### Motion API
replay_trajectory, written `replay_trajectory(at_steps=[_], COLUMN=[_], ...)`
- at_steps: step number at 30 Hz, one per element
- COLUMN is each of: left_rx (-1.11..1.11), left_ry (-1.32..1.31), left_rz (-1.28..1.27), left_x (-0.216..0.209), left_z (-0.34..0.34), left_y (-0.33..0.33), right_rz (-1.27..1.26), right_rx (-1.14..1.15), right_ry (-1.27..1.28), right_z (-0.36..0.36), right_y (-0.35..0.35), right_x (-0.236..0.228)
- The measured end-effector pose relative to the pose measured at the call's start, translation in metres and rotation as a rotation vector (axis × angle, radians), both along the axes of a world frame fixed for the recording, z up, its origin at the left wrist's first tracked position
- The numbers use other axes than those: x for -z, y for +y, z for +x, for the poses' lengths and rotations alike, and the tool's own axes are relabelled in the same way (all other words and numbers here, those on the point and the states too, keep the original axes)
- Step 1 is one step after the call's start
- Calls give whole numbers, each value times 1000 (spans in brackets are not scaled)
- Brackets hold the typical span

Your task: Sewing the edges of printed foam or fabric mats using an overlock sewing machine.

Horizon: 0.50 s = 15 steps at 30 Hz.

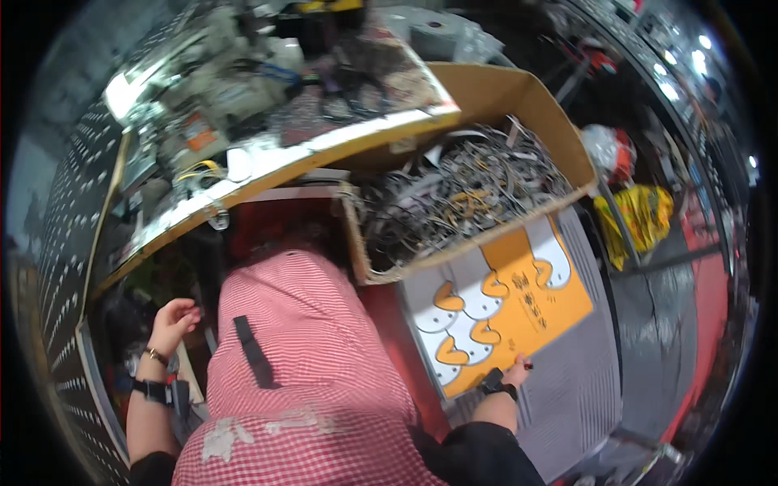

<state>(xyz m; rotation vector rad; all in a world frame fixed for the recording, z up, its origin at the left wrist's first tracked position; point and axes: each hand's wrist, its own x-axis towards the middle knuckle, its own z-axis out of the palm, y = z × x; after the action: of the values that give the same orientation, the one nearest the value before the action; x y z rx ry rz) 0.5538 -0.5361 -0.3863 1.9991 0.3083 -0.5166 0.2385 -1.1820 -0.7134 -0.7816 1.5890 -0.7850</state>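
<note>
My left hand (175, 322) is raised left of my lap, fingers loosely bent and a little apart, with nothing visible in it. A black band and a thin bracelet circle that wrist. On the right, my right hand (514, 373) is closed over a grey ridged mat (559, 389), with a small dark thing (527, 367) at its fingertips, too small to name. Right beside that hand lies an orange and white printed sheet or mat (535, 300) with cartoon bird faces. A red and white checked apron (300, 324) covers my lap.
An open cardboard box (486, 239) full of tangled cables or straps (478, 178) stands ahead. Left of it is a cluttered workbench (324, 146) with a pale front edge. A perforated panel (69, 211) rises at far left; a yellow bag (636, 219) hangs at right.
</note>
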Motion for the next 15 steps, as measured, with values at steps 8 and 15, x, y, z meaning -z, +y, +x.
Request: replay_trajectory(at_steps=[8,15], left_rx=[-199,148], left_ry=[-933,-1024], left_rz=[293,539], left_x=[-35,-30], left_z=[77,159], left_y=[-64,-134], right_rz=[-1058,-1001], right_rx=[-286,-1257], right_ry=[555,-421], right_z=[170,405], right_y=[-9,199], right_x=[-196,-354])
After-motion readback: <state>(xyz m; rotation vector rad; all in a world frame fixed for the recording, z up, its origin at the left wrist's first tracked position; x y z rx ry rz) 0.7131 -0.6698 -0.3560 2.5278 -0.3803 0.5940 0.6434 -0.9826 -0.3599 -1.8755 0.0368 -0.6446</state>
